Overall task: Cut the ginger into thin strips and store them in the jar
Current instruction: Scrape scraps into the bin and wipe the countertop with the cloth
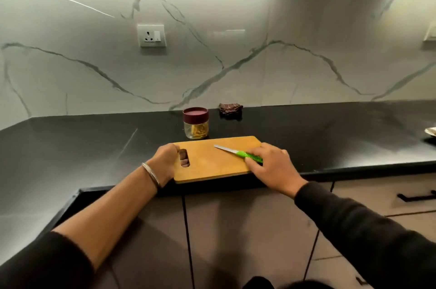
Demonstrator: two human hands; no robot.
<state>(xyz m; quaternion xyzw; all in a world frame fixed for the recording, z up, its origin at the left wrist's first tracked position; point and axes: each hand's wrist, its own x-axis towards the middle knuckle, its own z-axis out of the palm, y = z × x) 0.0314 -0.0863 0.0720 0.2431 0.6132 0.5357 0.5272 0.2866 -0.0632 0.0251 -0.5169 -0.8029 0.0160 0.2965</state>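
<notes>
Head view, left hand: the left hand (165, 161) grips the left end of the rectangular light-brown wooden cutting board (212, 163); its fingers curl under the edge and show through the oval handle slot. A thin metal bangle (152, 176) sits on that wrist, and the dark sleeve is pushed up the forearm.
Head view, right hand: the right hand (273, 168) lies over the board's right end, fingers curled down onto the bright green handle of the small steel-bladed knife (238, 153), pinning it against the board.
Knife: flat on the board, blade pointing away and to the left, handle under the right fingers.
Board: on the glossy black countertop (94, 147), close to its front edge.
Jar: a small clear glass jar with a maroon lid (195, 122) stands upright just behind the board's far edge, lid on.
Ginger: thin pale-yellow ginger strips (199, 130) lie inside the jar, filling its lower part.
Cloth: a crumpled dark brown cloth (230, 109) sits by the white veined marble wall (236, 29), right of the jar.
Wall: a white socket plate (151, 35) is mounted above the counter.
</notes>
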